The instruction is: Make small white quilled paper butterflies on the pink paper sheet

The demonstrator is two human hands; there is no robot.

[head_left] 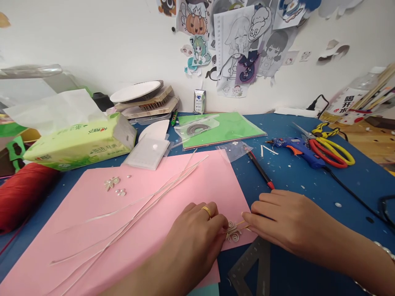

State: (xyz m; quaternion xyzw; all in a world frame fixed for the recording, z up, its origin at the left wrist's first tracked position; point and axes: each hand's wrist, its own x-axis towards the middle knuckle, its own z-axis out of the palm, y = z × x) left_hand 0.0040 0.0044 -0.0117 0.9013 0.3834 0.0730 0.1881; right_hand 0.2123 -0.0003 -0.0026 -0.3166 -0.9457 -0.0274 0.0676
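My left hand [197,234], with a gold ring, rests on the pink paper sheet [129,222] and pinches a small white curled paper piece [233,232] near the sheet's right edge. My right hand [277,222] comes in from the right with its fingers pressed together on a thin yellowish stick [243,224] that touches the curled piece. Several long thin white paper strips [138,213] lie across the pink sheet. Small finished white curls [112,183] sit at the sheet's upper left.
A tissue pack [80,144] and red yarn [21,193] lie at left. Green paper [222,127] sits behind. A red pen [261,170], blue glue gun [296,150], scissors [331,152] and a cable [352,193] lie at right. A clear set square [253,267] lies at the front.
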